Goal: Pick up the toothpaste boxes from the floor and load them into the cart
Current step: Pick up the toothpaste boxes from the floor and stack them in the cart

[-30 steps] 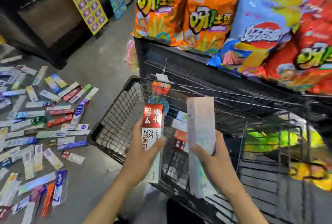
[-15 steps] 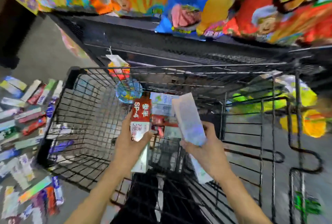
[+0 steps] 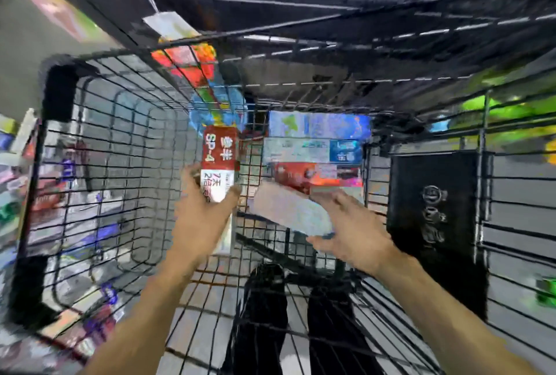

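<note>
Both bare forearms reach forward and down into a black wire shopping cart [image 3: 99,122]. The left hand [image 3: 200,213] grips a red-and-white toothpaste box [image 3: 218,164] held upright, thumb on its front face, fingers wrapped behind. The right hand [image 3: 355,233] holds a pale iridescent toothpaste box [image 3: 288,212] tilted nearly flat, thumb under its near end; its fingers are blurred. Just beyond both boxes, a stack of blue, white and red toothpaste boxes [image 3: 316,152] lies at the far end of the cart. More boxes on the floor [image 3: 18,164] show through the cart's left side, smeared by motion blur and cut off at the frame edge.
</note>
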